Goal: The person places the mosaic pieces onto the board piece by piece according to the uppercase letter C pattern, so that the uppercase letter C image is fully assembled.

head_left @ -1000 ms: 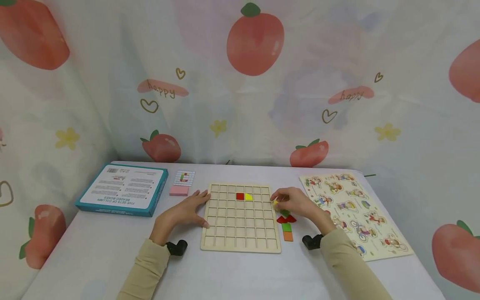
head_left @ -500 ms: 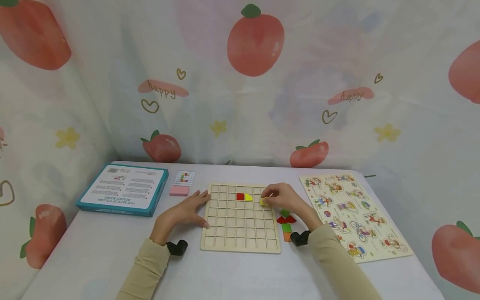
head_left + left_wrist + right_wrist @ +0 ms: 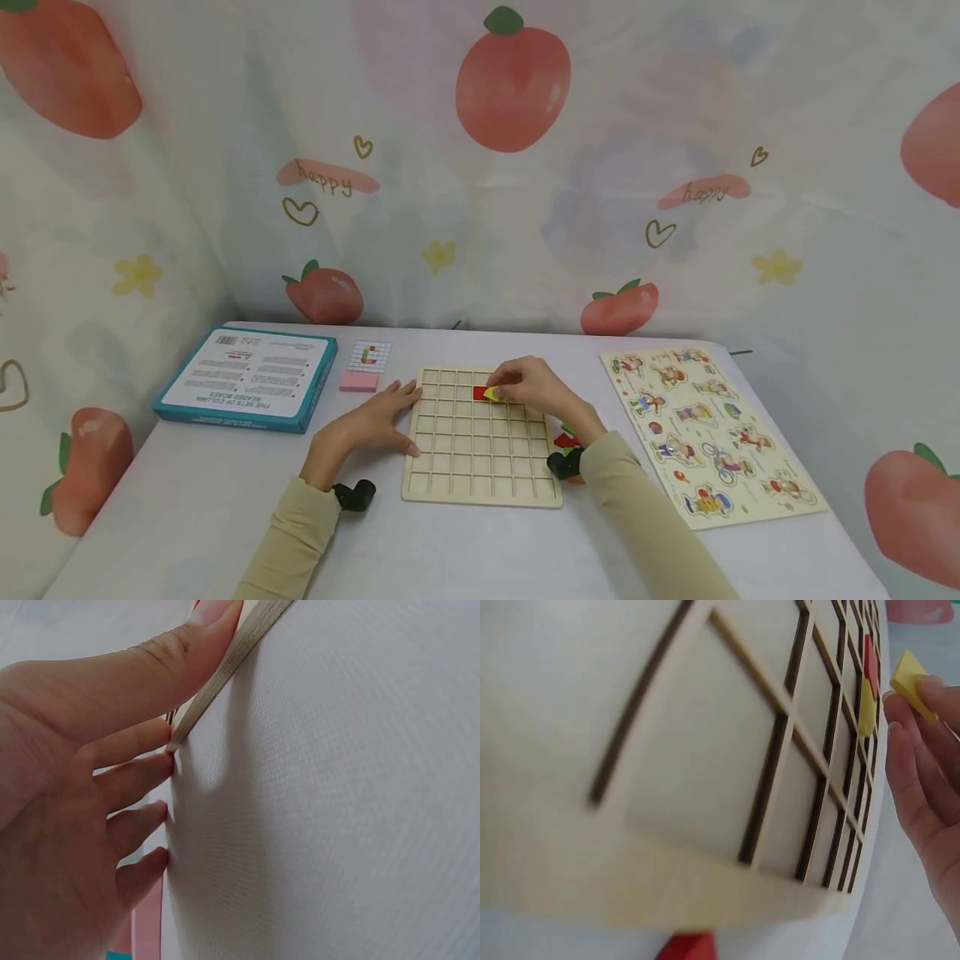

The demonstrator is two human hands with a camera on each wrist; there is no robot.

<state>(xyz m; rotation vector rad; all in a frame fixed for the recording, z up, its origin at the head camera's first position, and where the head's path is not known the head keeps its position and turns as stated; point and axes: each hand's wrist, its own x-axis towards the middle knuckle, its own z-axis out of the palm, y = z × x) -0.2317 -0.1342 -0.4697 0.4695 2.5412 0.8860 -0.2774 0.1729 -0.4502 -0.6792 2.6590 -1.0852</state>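
Note:
A wooden grid board lies flat on the white-covered table. My left hand rests at its left edge with fingers spread, the thumb on the rim in the left wrist view. Over the board's upper part, my right hand pinches a small yellow piece between thumb and fingertips. It is held tilted, close above the grid. Beneath it, a red square and another yellow piece sit side by side in the cells. In the head view the right fingers partly cover this spot.
Loose pieces, among them a red one, lie at the board's right side, partly hidden by the right wrist's black camera. A puzzle board lies farther right. At left are a teal box, a pattern card and a pink block.
My right hand has carried the yellow piece left from beside the board's right edge to over the red and yellow pieces. The left hand has stayed in place.

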